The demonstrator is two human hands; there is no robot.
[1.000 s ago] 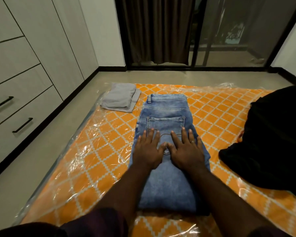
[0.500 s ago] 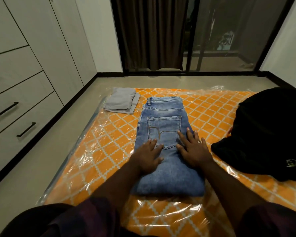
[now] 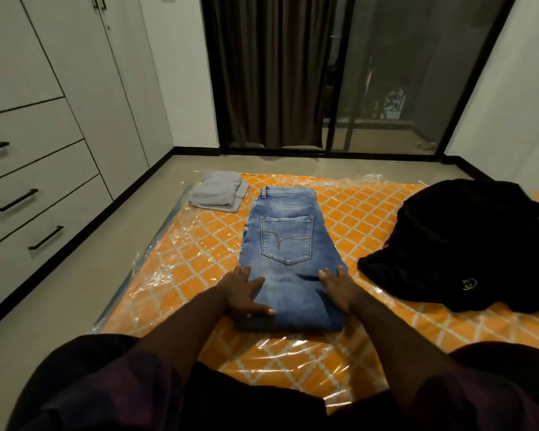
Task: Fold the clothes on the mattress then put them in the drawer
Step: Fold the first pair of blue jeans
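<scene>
The folded jeans (image 3: 288, 253) lie flat on the mattress (image 3: 199, 244), pocket side up. The left hand (image 3: 241, 292) rests on their near left edge, and the right hand (image 3: 339, 286) on their near right edge. Each grip is open, fingers straight, holding nothing. A folded grey garment (image 3: 218, 194) lies left of the jeans, and a black garment (image 3: 461, 244) right of them.
</scene>
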